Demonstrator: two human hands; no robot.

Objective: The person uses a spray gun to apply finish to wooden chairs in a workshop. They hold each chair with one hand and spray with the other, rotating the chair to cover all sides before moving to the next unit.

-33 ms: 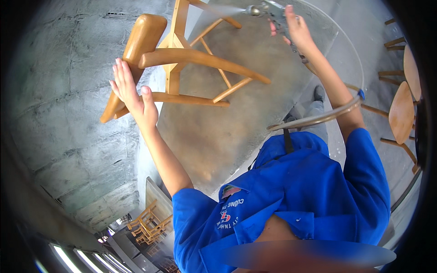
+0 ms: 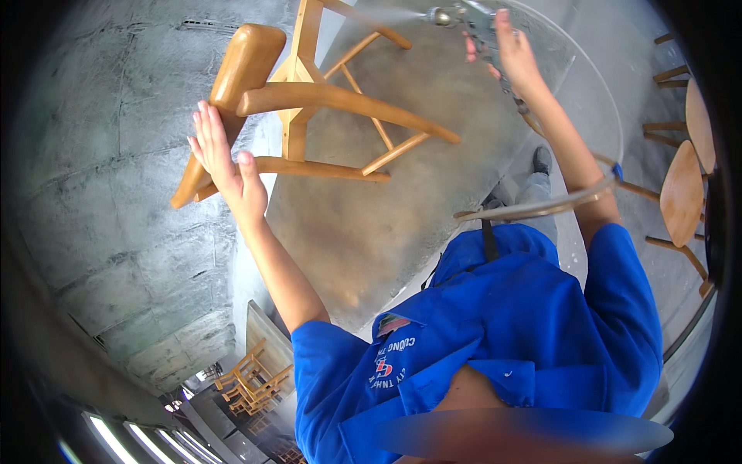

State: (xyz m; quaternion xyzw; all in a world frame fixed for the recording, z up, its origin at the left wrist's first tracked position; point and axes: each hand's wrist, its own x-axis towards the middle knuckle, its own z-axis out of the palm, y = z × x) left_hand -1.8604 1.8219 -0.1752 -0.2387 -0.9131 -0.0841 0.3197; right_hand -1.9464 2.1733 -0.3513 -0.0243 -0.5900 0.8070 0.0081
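Observation:
A light-brown wooden chair frame [image 2: 340,100] with a broad curved backrest [image 2: 246,69] lies on its side or is tipped over, its legs pointing right. My left hand [image 2: 226,166] is open, fingers straight and palm laid against the lower part of that backrest. At the upper right, my right hand [image 2: 519,58] is wrapped round the grip of a metal spray gun [image 2: 483,42]. From its nozzle [image 2: 442,15] a pale mist streams left toward the far part of the frame. A clear hose [image 2: 541,207] loops across my right forearm.
A grey, stained wall [image 2: 100,155] fills the left side. Brown overspray covers the surface [image 2: 340,255] beneath the chair. Wooden chairs with oval seats [image 2: 682,193] stand at the right. More chair frames [image 2: 251,379] are stacked at the lower left. My shoe [image 2: 542,160] shows on the floor.
My right hand and the spray gun have shifted slightly to the right, and the hose has swung a little with them. My left hand and the chair frame are nearly still.

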